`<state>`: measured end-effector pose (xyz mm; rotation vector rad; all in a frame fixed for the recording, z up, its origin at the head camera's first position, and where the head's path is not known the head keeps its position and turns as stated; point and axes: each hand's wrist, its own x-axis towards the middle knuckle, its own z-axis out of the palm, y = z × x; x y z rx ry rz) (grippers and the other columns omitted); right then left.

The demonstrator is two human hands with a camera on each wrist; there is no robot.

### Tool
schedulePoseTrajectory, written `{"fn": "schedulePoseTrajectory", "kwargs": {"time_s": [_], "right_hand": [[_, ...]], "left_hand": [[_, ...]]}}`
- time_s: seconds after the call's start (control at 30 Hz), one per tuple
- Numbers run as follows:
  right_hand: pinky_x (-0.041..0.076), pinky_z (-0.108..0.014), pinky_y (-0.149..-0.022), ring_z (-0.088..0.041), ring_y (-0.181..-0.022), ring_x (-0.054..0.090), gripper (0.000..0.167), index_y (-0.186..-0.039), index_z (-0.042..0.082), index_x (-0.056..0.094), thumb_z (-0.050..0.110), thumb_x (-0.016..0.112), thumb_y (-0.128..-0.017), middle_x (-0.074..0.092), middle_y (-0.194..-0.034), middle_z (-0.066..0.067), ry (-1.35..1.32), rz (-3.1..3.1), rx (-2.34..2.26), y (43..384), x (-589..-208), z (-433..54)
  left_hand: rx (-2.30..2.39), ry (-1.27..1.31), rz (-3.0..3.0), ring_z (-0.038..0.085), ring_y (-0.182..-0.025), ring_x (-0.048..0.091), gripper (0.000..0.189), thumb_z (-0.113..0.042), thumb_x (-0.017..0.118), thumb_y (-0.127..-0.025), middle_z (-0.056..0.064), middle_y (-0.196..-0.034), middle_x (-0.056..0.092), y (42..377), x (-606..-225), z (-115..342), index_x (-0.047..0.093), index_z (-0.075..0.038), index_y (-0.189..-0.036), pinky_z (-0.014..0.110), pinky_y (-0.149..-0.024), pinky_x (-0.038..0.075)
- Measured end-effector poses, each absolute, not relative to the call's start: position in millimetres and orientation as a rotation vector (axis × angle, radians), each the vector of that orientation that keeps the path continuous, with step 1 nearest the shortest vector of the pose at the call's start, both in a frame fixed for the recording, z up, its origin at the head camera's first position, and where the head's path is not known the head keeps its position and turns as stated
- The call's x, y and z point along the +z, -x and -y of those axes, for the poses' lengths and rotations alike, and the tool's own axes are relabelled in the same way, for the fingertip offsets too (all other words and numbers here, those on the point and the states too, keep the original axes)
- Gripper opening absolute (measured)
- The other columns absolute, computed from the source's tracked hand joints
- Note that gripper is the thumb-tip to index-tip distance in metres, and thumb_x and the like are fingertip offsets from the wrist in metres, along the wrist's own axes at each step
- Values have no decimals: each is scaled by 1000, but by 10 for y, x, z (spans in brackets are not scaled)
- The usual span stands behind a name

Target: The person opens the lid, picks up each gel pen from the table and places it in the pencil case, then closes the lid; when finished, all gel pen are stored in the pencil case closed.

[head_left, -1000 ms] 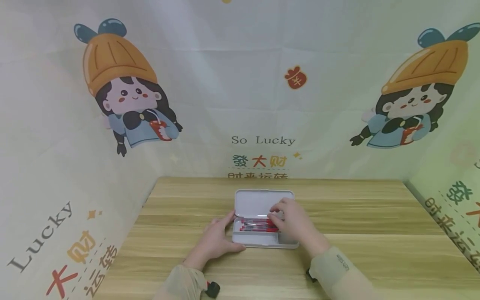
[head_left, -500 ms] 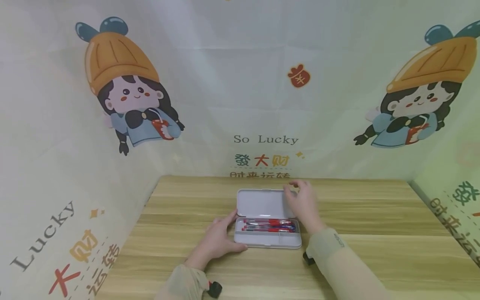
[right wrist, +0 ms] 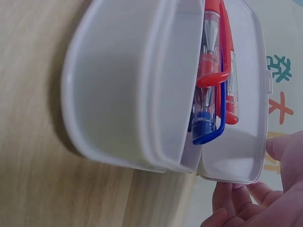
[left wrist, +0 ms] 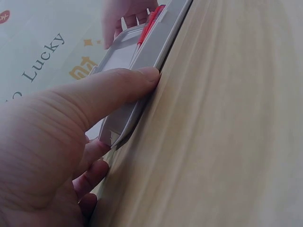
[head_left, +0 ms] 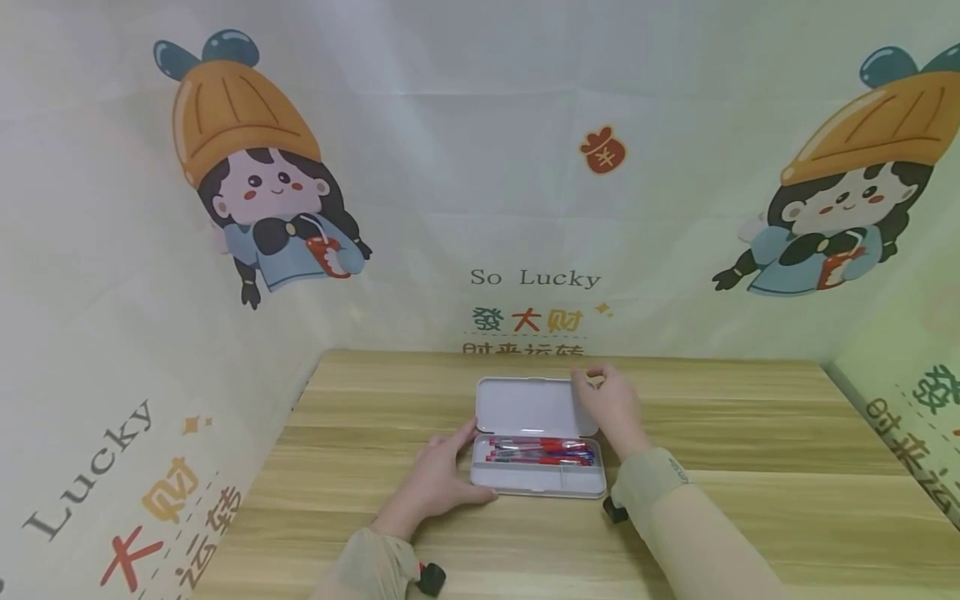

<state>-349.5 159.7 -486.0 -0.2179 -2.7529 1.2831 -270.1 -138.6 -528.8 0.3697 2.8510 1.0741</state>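
A white pencil case stands on the table with its lid raised at the back. Red pens and a blue-capped pen lie in its rear compartment. My left hand grips the case's left end, thumb at the front wall and fingers round the back corner. At the lid's right edge, my right hand has its thumb on the inner side and its other fingers behind, pinching the rim. A small divided compartment shows at the front right of the case.
The wooden table reaches back to a printed cloth backdrop that also hangs on both sides. Small black devices, one at the left wrist and one at the right wrist, sit by the sleeves.
My right hand has moved from over the pens, back and right, to the lid's right edge. More of the pens is uncovered. The left hand stays on the case.
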Motion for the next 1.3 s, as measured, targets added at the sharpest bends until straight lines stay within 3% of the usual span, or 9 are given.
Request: {"fn": "schedulePoseTrajectory", "kwargs": {"time_s": [0.2,0.5,0.8,0.9,1.17,1.3], "right_hand": [[59,-57,-100,-43,-118,70,55,-139,2,66,47,60,-108,72,-137,-28,237,2759,1288,3467,-4824,-1593],[55,-58,-113,-45,-131,68,51,-134,-3,72,41,62,-108,70,-144,-28,196,2747,1345,3363,-4704,-1543],[51,-61,-119,-45,-137,65,43,-125,-1,77,38,68,-108,72,-143,-25,-8,2713,1263,3139,-4662,-1587],[54,-60,-114,-44,-131,67,40,-123,1,78,37,70,-108,74,-138,-24,-54,2721,1219,3032,-4661,-1615],[60,-47,-87,-28,-100,69,28,-115,8,83,34,75,-105,76,-122,-19,-180,2746,1095,2789,-4660,-1670],[59,-49,-89,-28,-103,69,24,-114,12,84,32,77,-104,75,-121,-16,-237,2773,1044,2664,-4671,-1695]], "left_hand": [[1080,-369,-2849,41,-141,54,127,-46,104,-68,14,-162,60,2692,-5276,1374,38,-19,-173,65,-117,49],[1124,-357,-2845,37,-142,53,130,-44,105,-67,1,-163,62,2708,-5298,1374,35,-20,-174,65,-118,47],[1131,-321,-2844,35,-139,54,130,-45,105,-67,6,-163,61,2697,-5290,1368,37,-13,-173,63,-118,47],[1122,-322,-2844,36,-140,54,130,-45,105,-67,7,-163,60,2691,-5279,1364,38,-12,-172,64,-119,47],[1131,-348,-2845,36,-141,54,130,-44,105,-66,5,-165,60,2697,-5284,1369,37,-12,-172,64,-120,44],[1127,-356,-2855,36,-138,55,128,-44,105,-66,9,-162,61,2701,-5301,1369,38,-15,-172,64,-118,46]]}}
